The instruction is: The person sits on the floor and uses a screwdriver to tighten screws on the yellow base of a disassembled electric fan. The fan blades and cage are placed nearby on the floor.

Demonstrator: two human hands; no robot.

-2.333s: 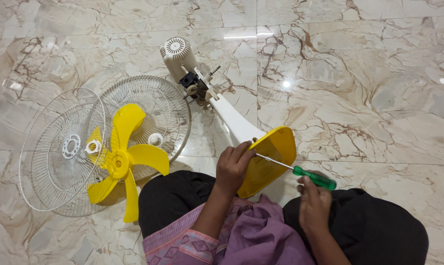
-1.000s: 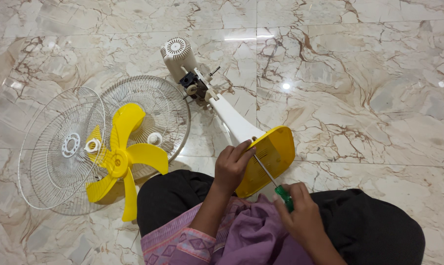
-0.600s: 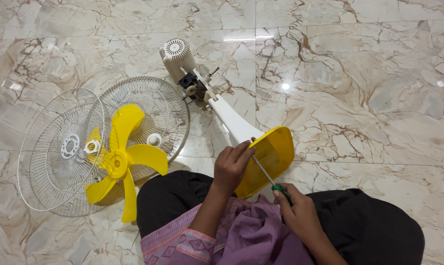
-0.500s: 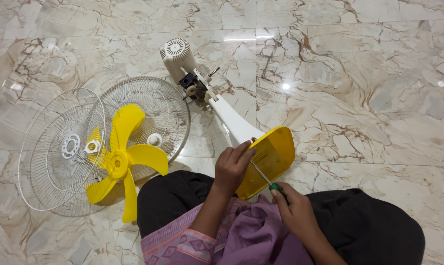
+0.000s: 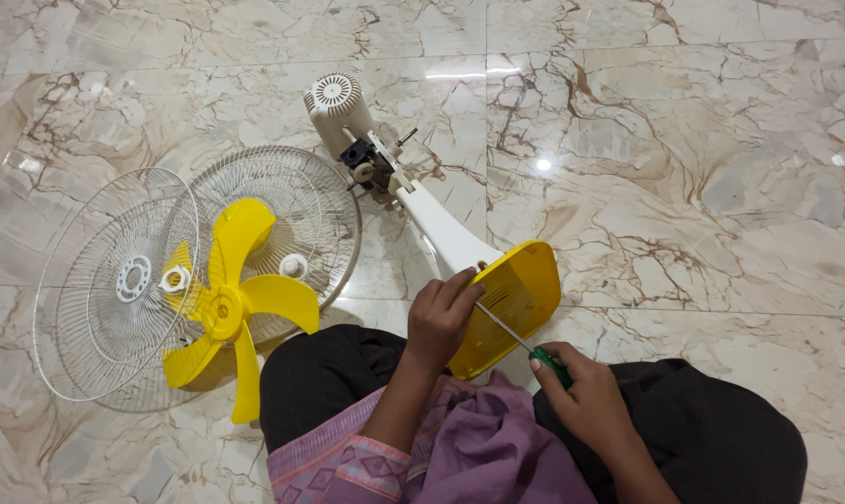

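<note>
- Since the earliest frame, right hand (image 5: 586, 401) has drawn in toward the lap, screwdriver (image 5: 521, 341) now angled steeply.
- Left of frame: white wire guards (image 5: 114, 280), yellow blade (image 5: 231, 303) on marble floor (image 5: 684, 168).
- Centre: left hand (image 5: 438, 317) closed on yellow fan base (image 5: 511, 303).
- Lower right: right hand grips screwdriver, tip at base.

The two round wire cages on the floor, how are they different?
The left grille has an open ring at its middle; the right grille has a small white hub there. The yellow fan blade lies mostly on the right grille and only overlaps the left grille's edge. The left grille overlaps the right grille's edge. Both are round, white wire, lying on the marble floor.
</note>
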